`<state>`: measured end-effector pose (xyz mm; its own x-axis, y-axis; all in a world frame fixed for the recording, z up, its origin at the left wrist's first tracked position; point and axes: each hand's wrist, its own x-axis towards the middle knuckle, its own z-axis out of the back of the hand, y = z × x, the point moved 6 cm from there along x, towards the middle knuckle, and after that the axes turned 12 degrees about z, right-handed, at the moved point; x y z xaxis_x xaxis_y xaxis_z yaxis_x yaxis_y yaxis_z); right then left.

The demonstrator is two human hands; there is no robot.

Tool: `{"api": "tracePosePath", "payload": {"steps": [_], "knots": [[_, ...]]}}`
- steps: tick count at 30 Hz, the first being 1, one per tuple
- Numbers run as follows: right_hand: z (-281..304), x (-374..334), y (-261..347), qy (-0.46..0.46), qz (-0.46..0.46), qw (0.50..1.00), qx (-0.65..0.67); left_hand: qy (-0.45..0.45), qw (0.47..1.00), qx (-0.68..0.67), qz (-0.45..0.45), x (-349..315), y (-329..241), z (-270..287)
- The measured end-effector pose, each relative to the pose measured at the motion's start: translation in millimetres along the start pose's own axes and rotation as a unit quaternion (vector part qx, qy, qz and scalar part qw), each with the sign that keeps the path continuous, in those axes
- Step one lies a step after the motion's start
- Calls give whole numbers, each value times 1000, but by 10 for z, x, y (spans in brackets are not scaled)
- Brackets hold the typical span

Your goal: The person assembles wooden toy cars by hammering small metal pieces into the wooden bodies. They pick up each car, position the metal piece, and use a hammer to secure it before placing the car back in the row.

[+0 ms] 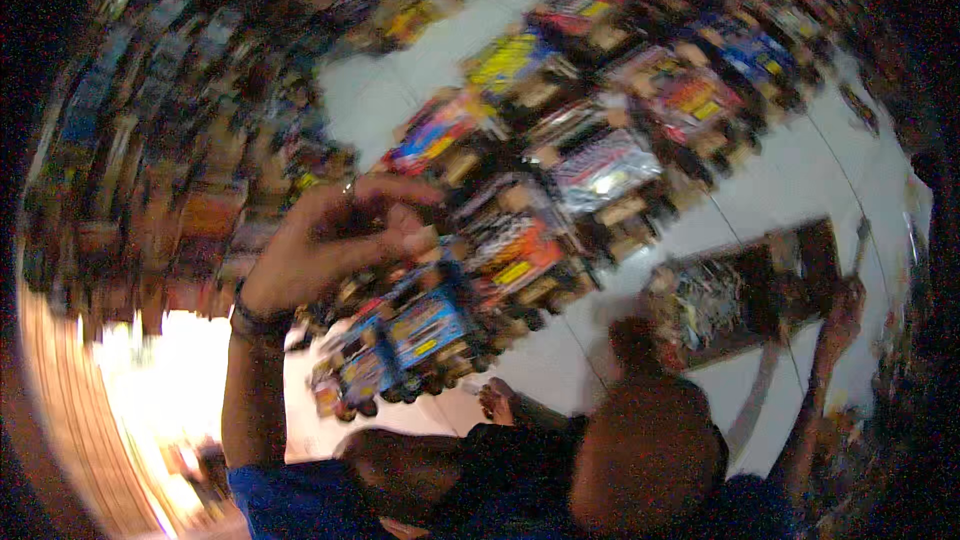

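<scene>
Motion smears the whole picture. My left hand (335,240), with a ring and a dark wristband, is raised beside the toy trucks, its fingers curled towards the thumb. Anything in its pinch is too blurred to make out. Small toy trucks (520,250) with colourful printed sides stand in rows on the pale floor. At the far right, my right hand (845,312) is closed round a thin, grey rod-like tool (862,240). Near it lies an open brown box (757,338) with small pale pieces inside.
My bent knees (650,450) fill the lower middle. Many more trucks (150,160) crowd the left and top. Pale tiled floor (375,95) shows between the groups. Bright light (170,380) falls on a brown slatted surface (60,380) at lower left.
</scene>
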<state>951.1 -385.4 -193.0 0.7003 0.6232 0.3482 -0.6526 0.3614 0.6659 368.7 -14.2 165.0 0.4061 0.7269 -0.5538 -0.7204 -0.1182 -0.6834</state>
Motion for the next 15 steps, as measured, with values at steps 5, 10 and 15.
{"api": "tracePosePath", "payload": {"steps": [5, 10, 15], "knots": [[359, 609, 389, -24, 176, 984, 17, -68, 995, 69, 36, -633, 1167, 1279], [-186, 1070, 2093, 39, 236, 961, 137, -102, 983, 123, 91, -976, 2306, 1886], [-838, 993, 4104, 164, 298, 930, 138, -174, 974, 137, 56, -799, 3119, 2157]]}}
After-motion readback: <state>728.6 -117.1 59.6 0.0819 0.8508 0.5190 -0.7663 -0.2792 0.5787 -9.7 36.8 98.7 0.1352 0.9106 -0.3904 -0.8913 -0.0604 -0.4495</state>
